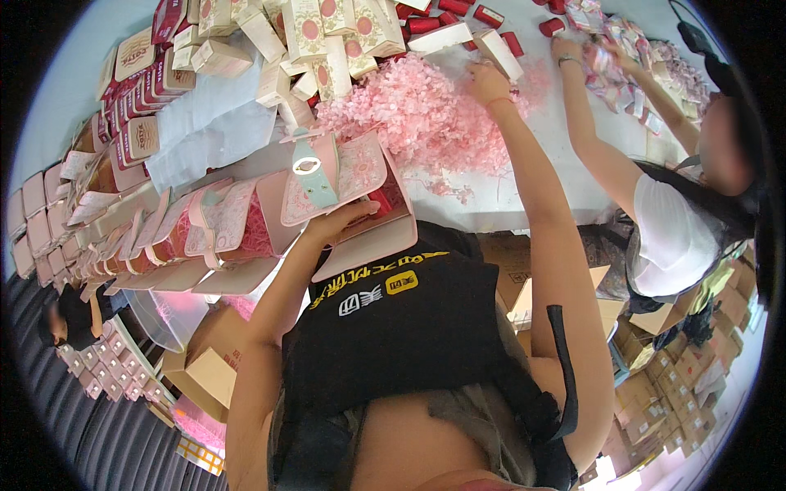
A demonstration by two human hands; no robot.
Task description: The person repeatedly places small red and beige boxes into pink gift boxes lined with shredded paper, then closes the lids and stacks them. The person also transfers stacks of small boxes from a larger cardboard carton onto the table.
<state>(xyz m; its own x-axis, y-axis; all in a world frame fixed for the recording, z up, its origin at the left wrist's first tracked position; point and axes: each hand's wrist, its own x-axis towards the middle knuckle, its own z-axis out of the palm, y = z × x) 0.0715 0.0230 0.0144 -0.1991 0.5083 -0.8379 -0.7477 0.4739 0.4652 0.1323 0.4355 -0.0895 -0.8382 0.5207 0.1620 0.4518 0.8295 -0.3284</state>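
My left hand (341,222) grips the edge of an open pink gift box (363,253) close to my body. The box has a patterned flap and a pale green strap (313,175) with an oval clasp. Something red (382,204) shows inside it. My right hand (493,85), with a thin red band at the wrist, reaches across the table to a small cream carton (500,54). Its fingers appear closed on the carton's near side, fingertips partly hidden. Beside that hand lies a heap of pink paper shreds (411,116).
Several open pink gift boxes (227,227) stand in a row at left. Costa boxes (140,140), patterned cream cartons (310,30) and red cylinders (424,24) lie behind. At right, a co-worker's hands (568,50) are among small wrapped packets (614,67). Cardboard boxes (657,393) are stacked beyond.
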